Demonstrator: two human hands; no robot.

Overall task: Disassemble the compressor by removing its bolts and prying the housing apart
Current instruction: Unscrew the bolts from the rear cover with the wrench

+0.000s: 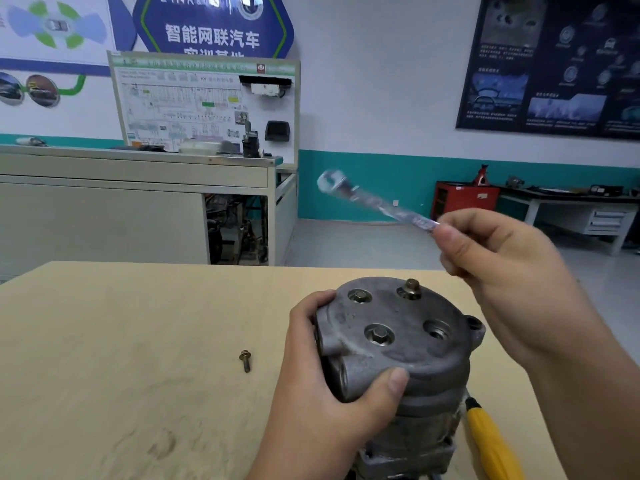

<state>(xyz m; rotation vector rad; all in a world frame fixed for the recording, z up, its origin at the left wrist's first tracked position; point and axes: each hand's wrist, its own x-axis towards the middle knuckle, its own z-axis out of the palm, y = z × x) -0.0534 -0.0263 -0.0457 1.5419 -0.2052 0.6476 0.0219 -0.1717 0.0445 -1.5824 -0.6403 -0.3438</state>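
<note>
Compressor [427, 405] stood upright on surface [138, 341], left hand [322, 375] gripping its end cover [412, 355]; right hand [502, 271] pinched wrench [367, 199] raised above it. Removed bolt [245, 360] lay left of it, one hole [437, 330] empty, raised bolt [411, 288] apparently half out, two seated bolts [379, 335] left; housing unsplit

Your compressor [398, 341] stands on the tabletop [121, 341] toward its near right corner, end face up. Your left hand [322, 382] grips its left side, thumb on the near rim. On that face sit a far-left bolt [360, 296], a middle bolt [379, 336] and a raised bolt [411, 289] at the far side, with an open hole [437, 330] to the right. A loose bolt [245, 360] lies on the tabletop left of the compressor, apart from your hand. A tool handle [488, 441] lies just right of the compressor, by the right edge. Your right hand [502, 271] holds a wrench [374, 202] in the air above the far edge.
</note>
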